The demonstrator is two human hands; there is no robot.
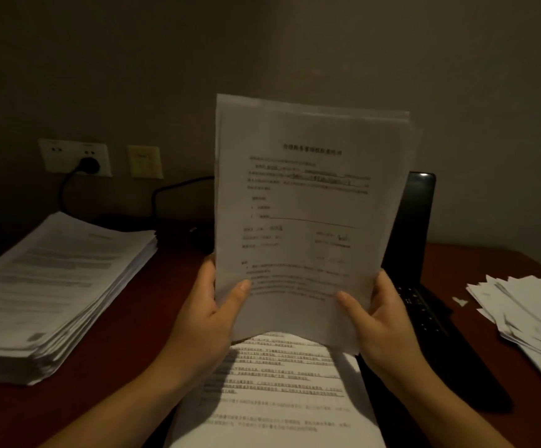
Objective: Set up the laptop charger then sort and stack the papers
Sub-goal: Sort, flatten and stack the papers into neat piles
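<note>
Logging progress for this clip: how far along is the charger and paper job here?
Looks done: a black plug sits in the wall socket, its cable running toward the laptop, whose port is hidden; a tall stack stands at left. In hand: the left hand and right hand hold a sheaf upright. Left: the loose pile at right and the sheets under the hands.

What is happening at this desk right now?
A person holds a sheaf of printed papers upright, left hand and right hand gripping its lower edges. More sheets lie beneath. A tall stack sits at left, a loose pile at right. A black plug is in the wall socket; a laptop stands open.
</note>
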